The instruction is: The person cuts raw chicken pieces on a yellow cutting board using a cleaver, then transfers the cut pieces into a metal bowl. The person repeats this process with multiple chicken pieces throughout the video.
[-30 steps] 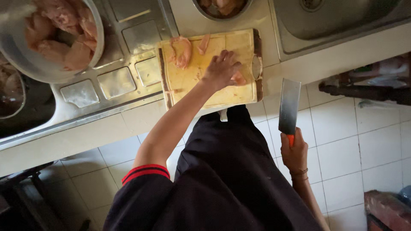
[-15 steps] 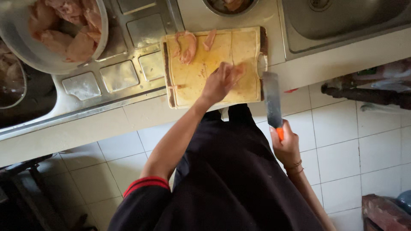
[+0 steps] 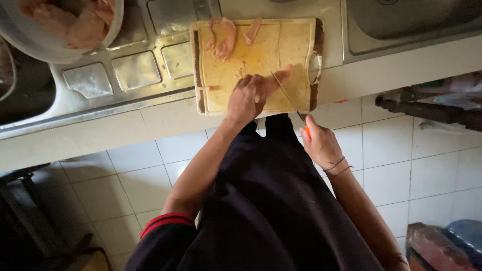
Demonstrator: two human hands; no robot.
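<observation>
A worn yellowish cutting board (image 3: 258, 55) lies on the steel counter. My left hand (image 3: 246, 98) presses down on a piece of raw chicken (image 3: 279, 78) near the board's front edge. My right hand (image 3: 320, 143) grips the orange handle of a cleaver (image 3: 286, 94), whose blade stands edge-on at the chicken piece, right beside my left fingers. Two more raw chicken pieces (image 3: 223, 37) rest at the board's far side.
A metal bowl (image 3: 60, 30) full of raw chicken sits at the far left on the ribbed drainboard (image 3: 130, 70). A steel sink (image 3: 401, 25) lies to the right of the board. White floor tiles (image 3: 140, 180) run below the counter, with dark pipework (image 3: 432, 110) at the right.
My right hand brought the cleaver from beside the counter up onto the board, with its blade turned edge-on at the chicken. My left hand shifted toward the board's front edge.
</observation>
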